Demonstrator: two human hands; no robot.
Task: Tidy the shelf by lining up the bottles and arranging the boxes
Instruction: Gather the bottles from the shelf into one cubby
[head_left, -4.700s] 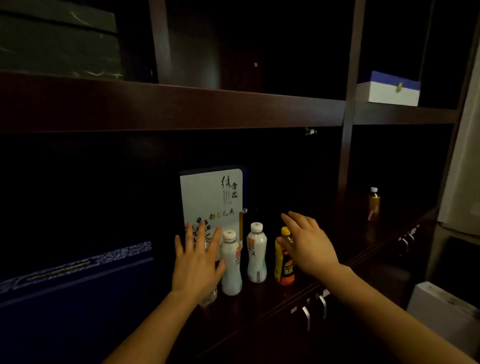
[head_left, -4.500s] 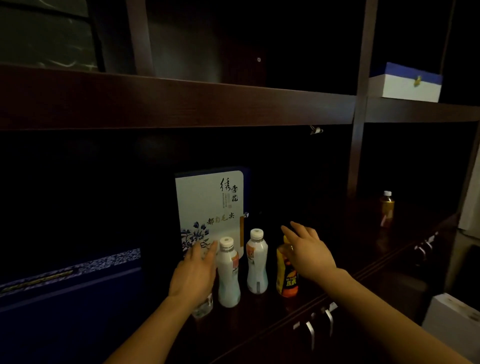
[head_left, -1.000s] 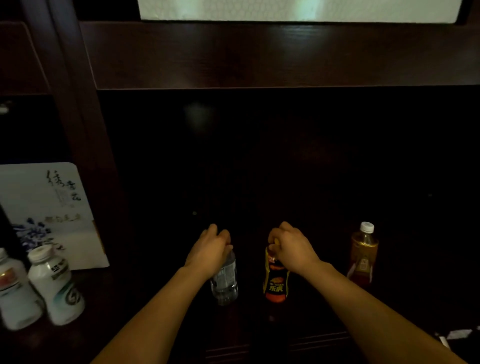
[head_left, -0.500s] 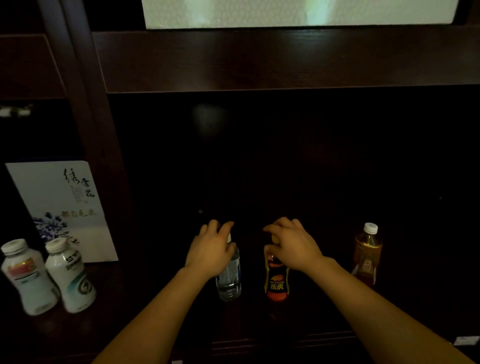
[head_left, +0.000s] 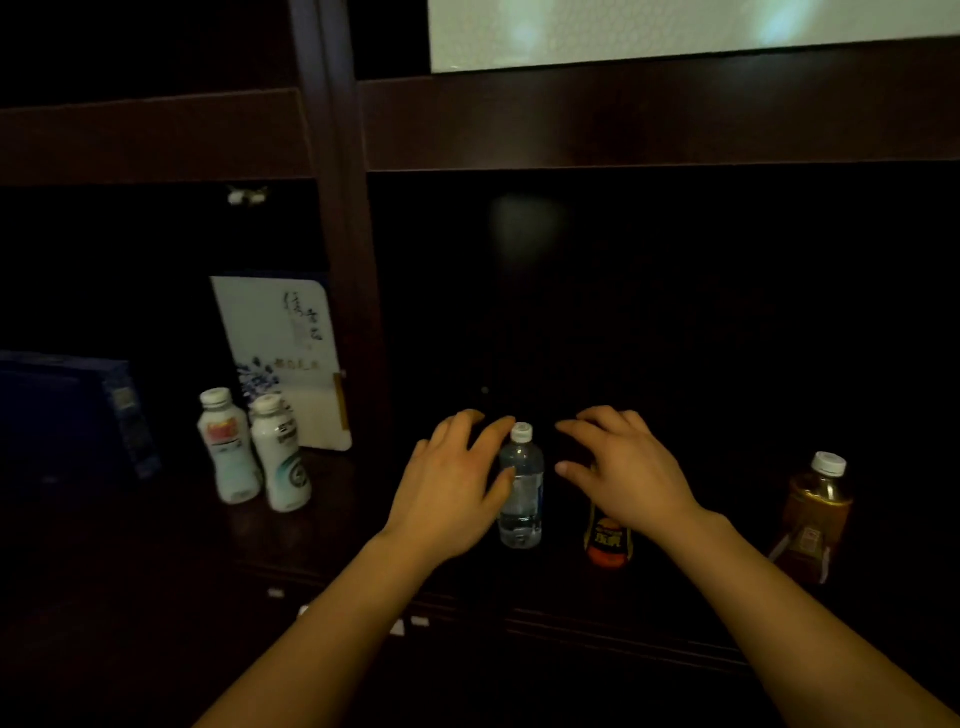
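While I stand before the dark wooden shelf (head_left: 363, 525), both my hands are loose and hold nothing. My left hand (head_left: 452, 483) is just left of the small water bottle (head_left: 521, 499). Its fingers (head_left: 488, 431) are spread and almost straight. The thumb tip is at the bottle's shoulder, but I cannot tell if it really touches.

The water bottle stands upright on the shelf. It is clear plastic with a white ribbed cap and a thin label, and it is round and slim.

My right hand (head_left: 628, 467) is just right of the water bottle, with its fingers (head_left: 576, 428) gently bent and apart. It covers the top of an orange and black bottle (head_left: 608, 545), whose glossy label shows below my wrist.

Further right of the water bottle stands a squarish amber tea bottle (head_left: 818, 499) with a white cap.

Well to the left of the water bottle, past a wooden post (head_left: 343, 260), two white opaque bottles (head_left: 226, 452) (head_left: 278, 457) stand side by side. They have rounded shoulders. Behind them a flat white box (head_left: 283, 353) with blue flowers and dark writing stands on its edge. Further left there is a dark blue box (head_left: 67, 415).
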